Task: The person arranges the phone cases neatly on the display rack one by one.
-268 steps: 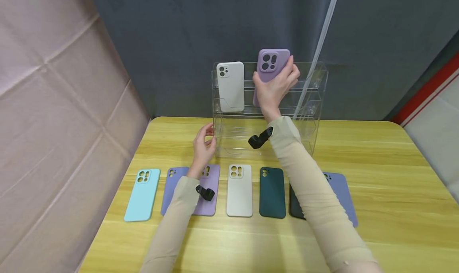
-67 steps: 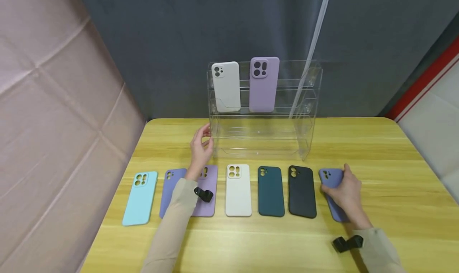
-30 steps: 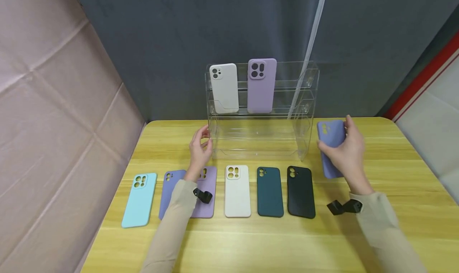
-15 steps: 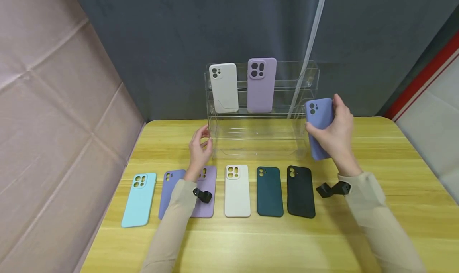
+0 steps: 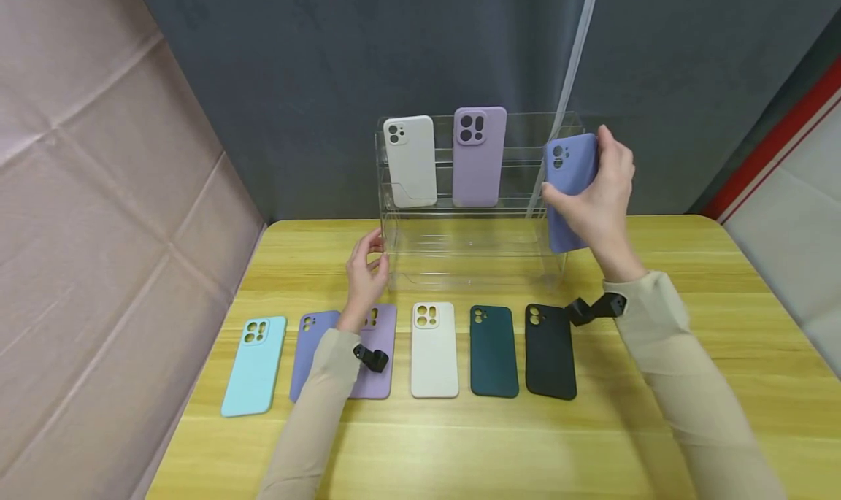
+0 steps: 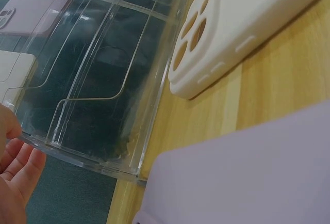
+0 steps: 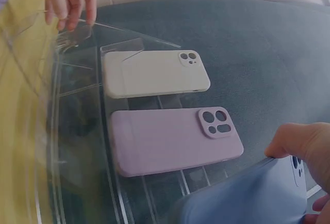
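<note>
Periwinkle-blue rectangular phone case (image 5: 573, 171), likely light and bendy, is pinched by its long edges, rightly, in the right hand (image 5: 596, 197) near the clear plastic rack (image 5: 470, 254), which the left hand (image 5: 364, 275) seems to pinch.

From here, left sleeve (image 5: 336, 358) covers parts of violet case (image 5: 312, 347) and purple case on table (image 5: 384, 331). Right hand (image 5: 601, 197) hides one side of held blue case (image 5: 571, 168). Right wrist view: bottom edge crops that case, lower end blurred. Left wrist view: left hand (image 6: 14, 188) cropped at left edge.
</note>
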Demonstrator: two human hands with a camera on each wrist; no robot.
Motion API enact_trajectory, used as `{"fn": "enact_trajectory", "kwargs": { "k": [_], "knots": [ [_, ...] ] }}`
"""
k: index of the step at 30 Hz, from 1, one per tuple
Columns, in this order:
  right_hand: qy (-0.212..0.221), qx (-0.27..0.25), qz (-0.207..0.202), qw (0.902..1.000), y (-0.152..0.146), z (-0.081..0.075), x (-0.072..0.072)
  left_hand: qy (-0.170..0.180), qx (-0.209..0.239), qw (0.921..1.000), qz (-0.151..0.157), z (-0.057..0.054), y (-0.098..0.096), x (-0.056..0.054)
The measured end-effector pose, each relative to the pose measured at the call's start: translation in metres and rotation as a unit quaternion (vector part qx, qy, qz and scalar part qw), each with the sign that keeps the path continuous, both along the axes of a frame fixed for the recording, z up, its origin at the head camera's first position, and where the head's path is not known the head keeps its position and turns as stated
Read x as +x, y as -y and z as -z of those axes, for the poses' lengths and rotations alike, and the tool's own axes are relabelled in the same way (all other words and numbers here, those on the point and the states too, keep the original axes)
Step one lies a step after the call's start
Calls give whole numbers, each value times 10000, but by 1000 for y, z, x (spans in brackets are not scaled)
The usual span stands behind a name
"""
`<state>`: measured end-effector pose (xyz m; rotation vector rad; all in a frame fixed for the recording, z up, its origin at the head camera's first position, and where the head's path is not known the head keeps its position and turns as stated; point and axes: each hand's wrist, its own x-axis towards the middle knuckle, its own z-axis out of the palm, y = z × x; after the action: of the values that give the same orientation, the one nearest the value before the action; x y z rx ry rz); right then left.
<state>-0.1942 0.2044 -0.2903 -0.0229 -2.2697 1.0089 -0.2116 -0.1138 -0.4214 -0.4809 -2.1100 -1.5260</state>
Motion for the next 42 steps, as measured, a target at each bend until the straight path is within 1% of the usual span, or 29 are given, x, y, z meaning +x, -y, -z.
{"fn": "enact_trajectory", "kwargs": {
  "k": [4,10,14,19,21,25,31,35,39,42],
  "knots": [
    [-50,-47,75,9999,3,-14,-11,-58,1,10000,-1,1,0,-1],
    [68,-196,163,9997,10,-34,-30,-118,-26,9999,-15,1,1,-1],
    [177,-224,193,9994,14,-42,-43,-120,-19,9999,-24,1,2,-1],
    [262,-232,277,9990,17,-48,-58,-127,-28,9999,-21,3,1,-2],
    [266,-246,303,9989,17,-49,-63,-139,-26,9999,-4,4,1,-2],
    [141,-306,324,9989,18,-49,-70,-155,-38,9999,-4,5,1,-2],
    [-303,-430,467,9975,16,-48,-80,-127,-69,9999,-30,4,0,-2],
    [-459,-639,524,9955,16,-43,-86,-114,-82,9999,-16,4,1,-3],
    [-570,-870,536,9931,16,-34,-89,-164,-22,9999,8,18,4,-13],
    [-695,-896,555,9920,17,-26,-90,-150,10,9999,-7,30,6,-22]
  ]
}}
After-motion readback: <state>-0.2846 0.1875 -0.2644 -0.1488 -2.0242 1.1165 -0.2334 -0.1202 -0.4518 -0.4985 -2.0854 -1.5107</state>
